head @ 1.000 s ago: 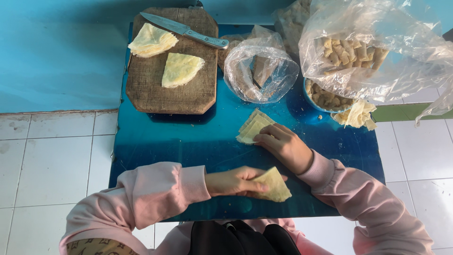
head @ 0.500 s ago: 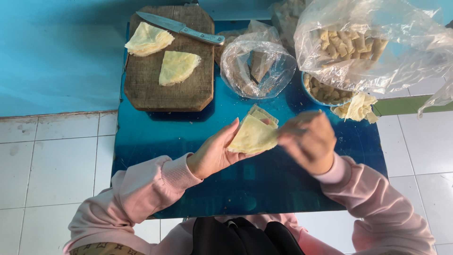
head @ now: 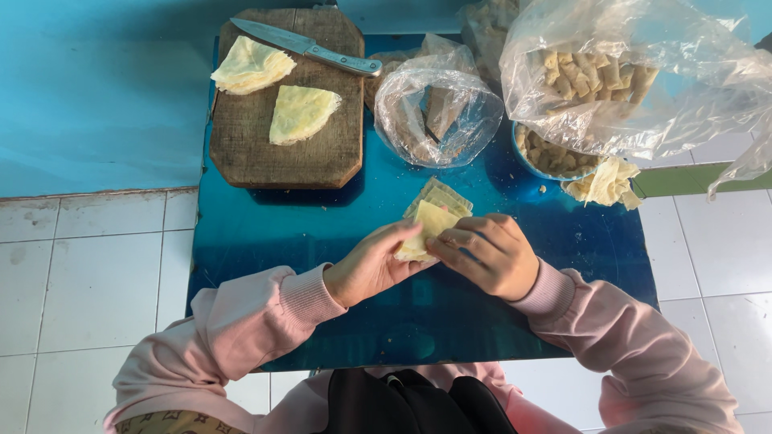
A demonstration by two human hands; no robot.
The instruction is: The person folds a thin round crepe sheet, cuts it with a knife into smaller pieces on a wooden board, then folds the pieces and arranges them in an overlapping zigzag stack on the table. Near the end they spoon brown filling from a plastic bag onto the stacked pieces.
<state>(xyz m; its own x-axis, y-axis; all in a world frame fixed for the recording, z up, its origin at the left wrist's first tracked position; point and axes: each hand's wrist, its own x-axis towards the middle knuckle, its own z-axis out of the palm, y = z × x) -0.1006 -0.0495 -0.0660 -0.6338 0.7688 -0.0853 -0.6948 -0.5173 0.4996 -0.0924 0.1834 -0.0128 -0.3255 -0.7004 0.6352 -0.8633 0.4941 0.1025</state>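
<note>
Two hands work at one blue table (head: 241, 241): the left hand (head: 371, 267) and the right hand (head: 486, 255). One wooden cutting board (head: 265, 153) carries one knife (head: 310, 48) and two folded yellow wrappers (head: 251, 66), (head: 301, 112). Two clear plastic bags (head: 438, 108), (head: 611, 72) sit beside one blue bowl (head: 527, 159).

Both hands (head: 450, 257) cover the wrapper's (head: 428, 225) lower part; the clear bag (head: 627, 72), upper right, runs off-frame, its contents perhaps tofu.

Bright, even daylight. Glare on the blue table (head: 241, 233) below the fingers (head: 474, 241); soft shadow under the chopping board (head: 265, 153). Focus sharp; edges perhaps slightly bowed.
</note>
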